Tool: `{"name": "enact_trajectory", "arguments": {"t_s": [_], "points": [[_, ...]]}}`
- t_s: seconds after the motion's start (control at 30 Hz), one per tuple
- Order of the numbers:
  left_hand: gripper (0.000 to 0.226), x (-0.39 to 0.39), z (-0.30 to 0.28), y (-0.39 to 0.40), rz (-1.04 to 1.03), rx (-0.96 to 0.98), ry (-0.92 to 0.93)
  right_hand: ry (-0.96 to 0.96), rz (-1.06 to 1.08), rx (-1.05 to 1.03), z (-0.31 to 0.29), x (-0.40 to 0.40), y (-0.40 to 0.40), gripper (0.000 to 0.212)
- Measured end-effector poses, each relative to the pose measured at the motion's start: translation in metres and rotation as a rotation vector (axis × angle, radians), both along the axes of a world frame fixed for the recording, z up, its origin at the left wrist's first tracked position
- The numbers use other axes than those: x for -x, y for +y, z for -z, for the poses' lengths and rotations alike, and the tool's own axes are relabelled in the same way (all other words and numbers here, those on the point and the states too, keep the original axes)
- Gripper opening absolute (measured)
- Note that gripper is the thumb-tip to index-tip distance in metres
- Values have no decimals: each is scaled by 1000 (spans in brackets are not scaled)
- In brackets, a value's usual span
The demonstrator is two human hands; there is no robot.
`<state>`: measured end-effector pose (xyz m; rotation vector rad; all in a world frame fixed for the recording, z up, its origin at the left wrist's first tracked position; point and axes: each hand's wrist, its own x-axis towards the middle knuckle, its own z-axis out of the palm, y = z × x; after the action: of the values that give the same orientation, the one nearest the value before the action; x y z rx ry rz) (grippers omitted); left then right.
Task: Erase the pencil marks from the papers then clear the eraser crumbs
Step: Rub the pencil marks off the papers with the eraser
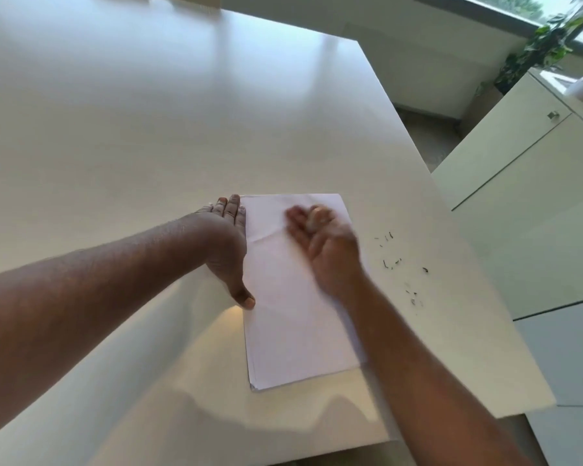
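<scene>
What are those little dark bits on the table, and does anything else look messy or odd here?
Those dark eraser crumbs lie scattered on the table, right of the paper stack. The top sheet shows a faint crease between the left hand and the blurred right hand. Nothing else stands out.

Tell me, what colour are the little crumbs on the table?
Dark, nearly black eraser crumbs, seen in the head view.

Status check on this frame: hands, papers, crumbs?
Left hand flat, pinning paper stack edge. Right hand blurred over top sheet; grip unclear. Dark crumbs scattered on table, right of stack.
</scene>
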<state>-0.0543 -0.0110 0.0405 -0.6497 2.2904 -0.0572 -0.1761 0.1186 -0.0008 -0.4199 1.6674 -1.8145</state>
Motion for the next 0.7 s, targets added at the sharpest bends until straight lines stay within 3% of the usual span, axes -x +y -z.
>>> {"name": "enact_trajectory", "arguments": {"t_s": [0.1,0.17,0.23,0.3,0.4,0.47,0.7], "points": [[172,-2,2,0,-12,-15,11,168,241,-121,-16,49,11,14],[171,-3,2,-2,-7,-19,18,190,207,-90,-25,28,22,17],[169,-6,3,-3,-4,-36,28,16,2,-18,-14,-21,34,23],[167,-8,3,-3,11,-33,45,-43,-218,-5,-7,-62,49,12],[168,-10,2,-4,12,-53,73,224,-28,-67,8,-55,66,8],[169,-10,1,-3,3,-79,89,230,153,-21,-5,-27,74,12],[165,-22,8,-13,-1,-177,191,292,-68,-24,17,-50,82,19]]}}
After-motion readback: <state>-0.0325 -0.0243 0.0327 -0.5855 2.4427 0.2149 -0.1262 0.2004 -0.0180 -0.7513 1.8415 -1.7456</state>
